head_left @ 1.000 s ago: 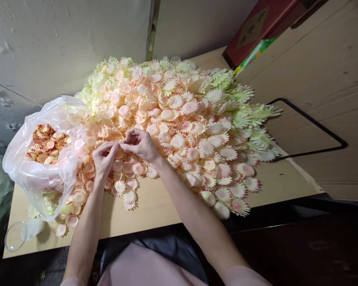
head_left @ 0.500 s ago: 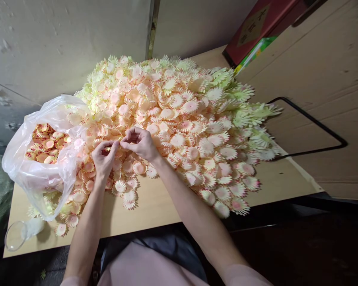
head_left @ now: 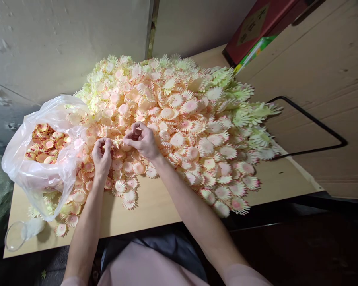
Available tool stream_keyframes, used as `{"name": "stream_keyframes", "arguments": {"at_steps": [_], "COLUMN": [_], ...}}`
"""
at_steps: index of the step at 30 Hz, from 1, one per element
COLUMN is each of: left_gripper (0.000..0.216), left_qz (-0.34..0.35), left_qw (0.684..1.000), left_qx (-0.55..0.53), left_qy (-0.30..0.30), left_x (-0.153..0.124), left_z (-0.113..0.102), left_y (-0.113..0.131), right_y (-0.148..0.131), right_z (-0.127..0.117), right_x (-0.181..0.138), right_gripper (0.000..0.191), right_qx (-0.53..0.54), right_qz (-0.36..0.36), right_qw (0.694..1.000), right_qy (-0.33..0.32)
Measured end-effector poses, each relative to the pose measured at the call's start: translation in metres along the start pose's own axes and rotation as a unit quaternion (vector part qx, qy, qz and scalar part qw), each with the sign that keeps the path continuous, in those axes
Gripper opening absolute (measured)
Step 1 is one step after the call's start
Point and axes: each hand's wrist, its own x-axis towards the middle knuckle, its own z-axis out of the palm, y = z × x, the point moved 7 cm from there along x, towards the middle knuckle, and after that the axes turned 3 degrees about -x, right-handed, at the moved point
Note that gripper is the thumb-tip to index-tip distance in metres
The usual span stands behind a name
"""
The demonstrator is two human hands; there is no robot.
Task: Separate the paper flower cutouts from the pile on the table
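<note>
A big heap of cream and pink artificial flower heads (head_left: pixel 179 115) covers the wooden table (head_left: pixel 155 210). My left hand (head_left: pixel 102 155) and my right hand (head_left: pixel 141 141) meet over the heap's near left side. Both are closed in a pinch, and a small pale flower piece (head_left: pixel 117 142) is held between their fingertips. A clear plastic bag (head_left: pixel 44 171) holding orange-red flower heads (head_left: pixel 46 143) lies just left of my left hand.
A clear glass jar (head_left: pixel 19 234) lies on its side at the table's near left corner. A red box (head_left: pixel 256 28) leans at the back right. A black metal frame (head_left: pixel 313 127) stands against the cardboard wall on the right. My lap is below the table edge.
My hands have shifted slightly up and apart. The left fingers have curled tighter, and the small flower piece now shows between the two pinches.
</note>
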Motion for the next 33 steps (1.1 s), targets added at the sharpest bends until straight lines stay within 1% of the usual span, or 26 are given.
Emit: {"name": "stream_keyframes", "arguments": {"at_steps": [4, 6, 8, 10, 12, 14, 17, 20, 23, 25, 29, 31, 33], "left_gripper": [0.036, 0.039, 0.040, 0.038, 0.034, 0.031, 0.033, 0.034, 0.034, 0.037, 0.036, 0.032, 0.030], "left_qz": [-0.009, -0.034, -0.058, -0.052, -0.020, 0.001, 0.004, -0.009, -0.051, -0.067, -0.063, -0.050, -0.032], "left_qw": [0.998, 0.995, 0.989, 0.989, 0.994, 0.997, 0.999, 0.997, 0.986, 0.981, 0.976, 0.972, 0.970], "left_qx": [-0.035, -0.064, -0.089, -0.090, -0.064, -0.034, -0.028, -0.076, -0.147, -0.164, -0.170, -0.187, -0.199], "left_qy": [0.041, 0.074, 0.101, 0.104, 0.086, 0.062, 0.026, -0.014, -0.060, -0.082, -0.119, -0.134, -0.137], "left_x": [0.004, 0.005, 0.006, 0.007, 0.007, 0.006, 0.004, 0.002, 0.000, -0.001, -0.004, -0.004, -0.004], "left_z": [-0.008, -0.014, -0.018, -0.019, -0.017, -0.013, -0.007, -0.001, 0.007, 0.010, 0.015, 0.017, 0.017], "left_y": [-0.008, -0.016, -0.023, -0.023, -0.017, -0.010, -0.004, -0.002, -0.003, -0.003, 0.000, 0.002, 0.002], "right_y": [-0.002, -0.005, -0.008, -0.011, -0.010, -0.007, -0.002, -0.003, -0.004, -0.002, 0.005, 0.006, 0.006], "right_z": [-0.008, -0.015, -0.024, -0.030, -0.031, -0.028, -0.019, -0.009, 0.000, 0.005, 0.014, 0.015, 0.013], "right_x": [0.002, 0.003, 0.004, 0.006, 0.007, 0.008, 0.006, 0.004, 0.002, 0.001, 0.000, 0.000, 0.001], "right_gripper": [0.044, 0.041, 0.038, 0.036, 0.037, 0.039, 0.040, 0.040, 0.042, 0.042, 0.039, 0.037, 0.036], "right_qx": [0.073, 0.102, 0.123, 0.127, 0.113, 0.097, 0.080, 0.070, 0.066, 0.057, 0.044, 0.048, 0.052], "right_qz": [0.017, 0.024, 0.016, 0.000, -0.007, 0.001, 0.024, 0.026, 0.025, 0.038, 0.055, 0.053, 0.047], "right_qw": [0.997, 0.994, 0.990, 0.989, 0.990, 0.992, 0.995, 0.997, 0.997, 0.997, 0.995, 0.994, 0.995], "right_qy": [0.015, 0.034, 0.062, 0.082, 0.085, 0.079, 0.059, 0.028, -0.004, -0.030, -0.077, -0.079, -0.072]}}
